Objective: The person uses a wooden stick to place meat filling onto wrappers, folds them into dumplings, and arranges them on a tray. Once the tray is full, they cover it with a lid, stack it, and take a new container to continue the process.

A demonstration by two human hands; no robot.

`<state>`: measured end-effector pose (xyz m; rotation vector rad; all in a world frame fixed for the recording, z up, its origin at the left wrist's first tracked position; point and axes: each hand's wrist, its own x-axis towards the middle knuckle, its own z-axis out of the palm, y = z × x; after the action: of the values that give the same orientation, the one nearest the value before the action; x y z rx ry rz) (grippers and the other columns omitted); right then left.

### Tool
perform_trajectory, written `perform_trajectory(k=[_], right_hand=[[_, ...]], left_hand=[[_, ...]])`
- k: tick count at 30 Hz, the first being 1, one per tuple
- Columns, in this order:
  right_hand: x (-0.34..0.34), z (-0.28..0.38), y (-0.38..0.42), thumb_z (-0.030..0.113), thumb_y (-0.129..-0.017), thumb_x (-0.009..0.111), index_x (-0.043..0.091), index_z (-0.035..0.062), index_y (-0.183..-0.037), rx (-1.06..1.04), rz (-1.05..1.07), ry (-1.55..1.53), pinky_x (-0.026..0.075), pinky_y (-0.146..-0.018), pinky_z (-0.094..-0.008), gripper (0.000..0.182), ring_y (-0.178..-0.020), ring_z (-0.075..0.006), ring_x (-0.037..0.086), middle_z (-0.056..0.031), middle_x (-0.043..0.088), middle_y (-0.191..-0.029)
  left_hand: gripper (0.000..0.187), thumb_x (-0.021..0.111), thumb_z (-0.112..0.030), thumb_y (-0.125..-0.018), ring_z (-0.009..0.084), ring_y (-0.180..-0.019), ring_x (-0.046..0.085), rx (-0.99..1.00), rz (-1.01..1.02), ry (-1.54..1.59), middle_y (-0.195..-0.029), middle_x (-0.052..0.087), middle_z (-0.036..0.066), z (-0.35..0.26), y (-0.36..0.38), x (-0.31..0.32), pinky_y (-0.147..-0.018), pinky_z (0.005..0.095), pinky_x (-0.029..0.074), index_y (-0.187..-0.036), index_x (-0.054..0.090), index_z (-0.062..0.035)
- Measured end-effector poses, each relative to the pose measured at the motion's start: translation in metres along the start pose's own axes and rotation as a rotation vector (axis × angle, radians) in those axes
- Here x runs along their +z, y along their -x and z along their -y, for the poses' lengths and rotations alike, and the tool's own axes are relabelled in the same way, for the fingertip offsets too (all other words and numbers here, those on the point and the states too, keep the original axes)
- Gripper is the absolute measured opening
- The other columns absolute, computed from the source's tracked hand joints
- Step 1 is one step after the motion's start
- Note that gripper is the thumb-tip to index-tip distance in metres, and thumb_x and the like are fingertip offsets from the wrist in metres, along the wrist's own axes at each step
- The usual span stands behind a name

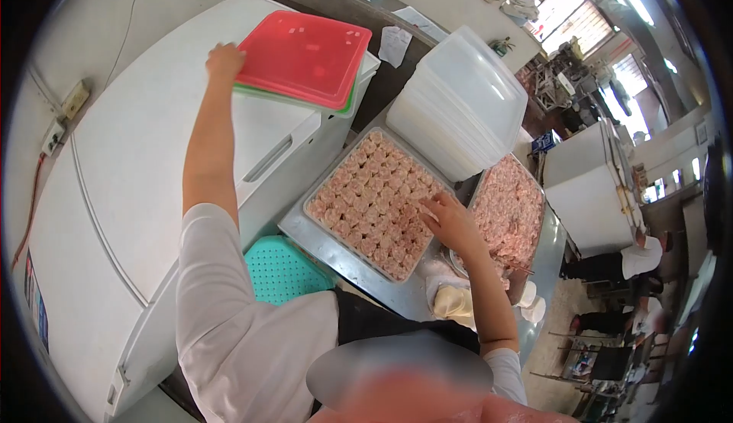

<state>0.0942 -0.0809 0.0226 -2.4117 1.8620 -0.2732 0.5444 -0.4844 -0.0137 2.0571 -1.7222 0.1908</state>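
Head view: the tray of dumplings sits on the metal table, its slightly longer axis running upper left to lower right. Right hand is over the tray's right part, bent fingers at the dumplings; can't tell if they pinch one. Left hand is at the left edge of the red lid, fingertips at the rim; can't tell if they grip. Red lid lies flat on the white freezer, long axis left to right, right end tilted lower; a green lid shows under it. Writing: blue box in the background and paper behind the lids, both too small to read. Dumplings are round, pale, pleated wrappers with pinkish filling, packed in rows. Red lid is smooth plastic, rounded corners, raised rim, small pale patches. Stacked containers are translucent, boxy plastic, tilted, just beyond the tray. Pan right of them holds coarse, wet-looking pink ground meat. Pale, soft-looking dough is near the right forearm. Turquoise stool, perforated top, stands below the table edge. Two people in white tops are well apart, far right.
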Motion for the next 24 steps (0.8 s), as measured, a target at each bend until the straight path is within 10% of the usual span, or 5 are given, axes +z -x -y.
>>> perform_trajectory(k=[11, 17, 19, 24], right_hand=[[0.023, -0.002, -0.021, 0.023, -0.088, 0.064, 0.067, 0.0088, -0.11, 0.034, 0.094, -0.083, 0.051, -0.079, -0.0417, 0.026, -0.092, -0.0318, 0.062, -0.0142, 0.061, -0.095], [0.012, -0.009, -0.05, 0.021, -0.094, 0.06, 0.065, 0.006, -0.119, 0.09, -0.018, -0.247, 0.05, -0.082, -0.0359, 0.03, -0.096, -0.0293, 0.062, -0.0147, 0.063, -0.109], [0.028, -0.02, -0.048, 0.034, -0.098, 0.055, 0.059, 0.0066, -0.13, 0.228, -0.243, -0.677, 0.051, -0.078, -0.0346, 0.042, -0.096, -0.0234, 0.062, -0.0129, 0.062, -0.113], [0.026, 0.002, -0.022, 0.042, -0.103, 0.042, 0.029, 0.007, -0.152, 0.379, -0.248, -1.362, 0.05, -0.076, -0.0282, 0.061, -0.1, -0.0155, 0.057, -0.0073, 0.056, -0.122]], left_hand=[[0.036, 0.055, -0.036, -0.089, 0.0358, -0.094, 0.066, 0.028, 0.046, 0.135, -0.101, 0.069, 0.019, 0.035, -0.043, 0.016, -0.082, 0.0457, 0.052, -0.098, 0.069, -0.0038], [0.034, 0.062, -0.023, -0.093, 0.016, -0.092, 0.065, -0.156, 0.553, 1.194, -0.098, 0.069, 0.012, 0.022, -0.013, -0.052, -0.08, 0.0302, 0.052, -0.113, 0.065, 0.0041], [0.04, 0.062, -0.017, -0.094, 0.0171, -0.102, 0.062, -0.143, 0.39, 1.601, -0.115, 0.066, 0.011, -0.003, 0.054, -0.097, -0.087, 0.0288, 0.05, -0.126, 0.058, 0.0067], [0.045, 0.061, -0.019, -0.095, 0.0153, -0.113, 0.057, -0.091, 0.269, 1.426, -0.124, 0.061, 0.01, -0.012, 0.197, -0.133, -0.098, 0.0278, 0.044, -0.132, 0.054, 0.0054]])
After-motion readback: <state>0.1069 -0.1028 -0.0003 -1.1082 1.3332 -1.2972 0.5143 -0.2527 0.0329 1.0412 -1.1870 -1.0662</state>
